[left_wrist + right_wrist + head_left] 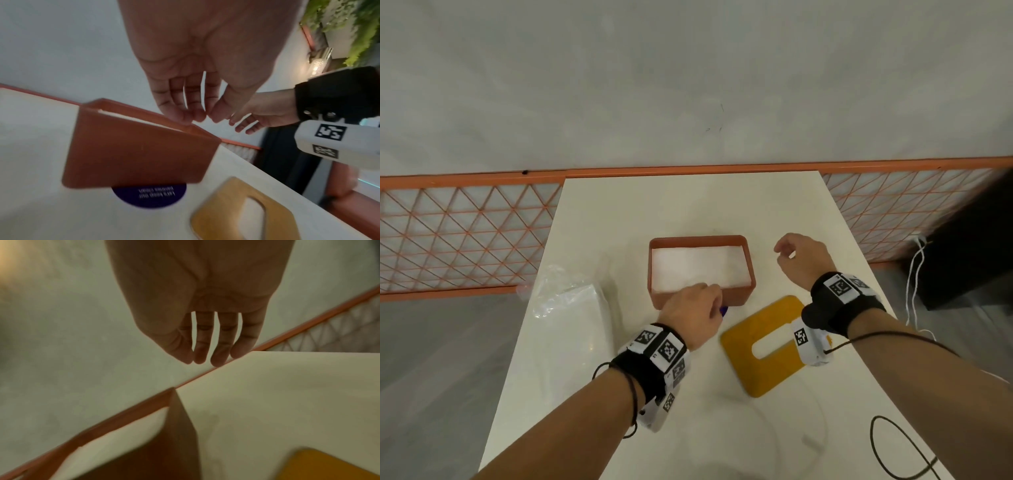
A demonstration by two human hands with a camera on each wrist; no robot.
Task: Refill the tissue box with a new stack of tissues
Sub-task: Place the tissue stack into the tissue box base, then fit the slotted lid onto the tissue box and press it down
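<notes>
Tissues [697, 265] are already sitting in the box [749, 274] mid-surface, my left hand [693, 313] and right hand [803, 258] both loose and holding nothing, so I reckon the yellow lid [744, 346] goes on next.

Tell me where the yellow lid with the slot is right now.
In the head view the yellow lid lies flat on the white table, near and right of the orange tissue box, partly under the right wrist.
</notes>
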